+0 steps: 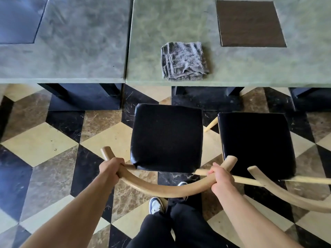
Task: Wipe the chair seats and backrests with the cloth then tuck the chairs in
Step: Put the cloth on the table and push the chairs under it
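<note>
Checkered marble floor (53, 140) in black, cream and brown spreads under everything. Beyond the nearer chair stands the green mottled table (232, 68), with a second table (71, 51) of the same finish butted against its left side. A dark brown square inset (250, 23) sits in the green table's top, beyond the chair and to the right. The nearer chair (166, 136) has a black padded seat that stands clear of the table edge, not tucked in; a second chair (256, 145) stands just beside it on the right. Its curved wooden backrest (161, 190) is grasped at both ends: left hand (112, 167) wraps around the left end, right hand (221, 179) around the right end. The grey cloth (184, 61) lies folded on the table near its front edge, directly beyond the chair, untouched by either hand.
</note>
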`<state>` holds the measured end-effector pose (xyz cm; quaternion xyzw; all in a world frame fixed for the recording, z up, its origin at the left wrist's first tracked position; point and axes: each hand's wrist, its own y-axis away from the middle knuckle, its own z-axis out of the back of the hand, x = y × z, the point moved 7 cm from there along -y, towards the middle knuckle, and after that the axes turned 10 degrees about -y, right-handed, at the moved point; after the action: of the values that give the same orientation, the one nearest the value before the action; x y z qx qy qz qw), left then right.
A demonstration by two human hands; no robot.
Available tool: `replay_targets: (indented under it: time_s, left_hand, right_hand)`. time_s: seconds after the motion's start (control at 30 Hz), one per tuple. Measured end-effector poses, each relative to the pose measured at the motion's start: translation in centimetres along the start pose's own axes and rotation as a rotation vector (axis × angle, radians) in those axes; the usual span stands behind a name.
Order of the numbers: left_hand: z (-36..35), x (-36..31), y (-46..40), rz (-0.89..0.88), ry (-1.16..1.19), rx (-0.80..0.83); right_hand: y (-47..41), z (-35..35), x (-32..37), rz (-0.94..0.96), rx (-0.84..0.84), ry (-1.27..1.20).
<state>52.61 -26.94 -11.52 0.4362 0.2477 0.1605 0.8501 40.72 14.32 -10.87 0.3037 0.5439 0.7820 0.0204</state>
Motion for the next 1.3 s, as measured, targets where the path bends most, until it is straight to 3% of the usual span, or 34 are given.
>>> replay_targets:
  time_s: [0.27, 0.53, 0.67, 1.3]
  left_hand:
    - [-1.7, -5.9, 2.0, -0.098, 0.101, -0.006]
    - [-5.3, -14.4, -0.1, -0.143, 0.149, 0.157]
    - [-6.3, -17.7, -1.4, -0.139, 0.129, 0.106]
    - [-10.0, -24.6, -2.7, -0.145, 0.156, 0.116]
  right_hand:
    - [-0.3, -2.8, 5.5, -0.012, 0.016, 0.011]
    - [-2.0, -9.3, 11.3, 0.038, 0.031, 0.014]
    - [-2.4, -12.4, 13.9, 0.069, 0.017, -0.006]
    - [-6.2, -18.8, 18.6, 0.102, 0.046, -0.062]
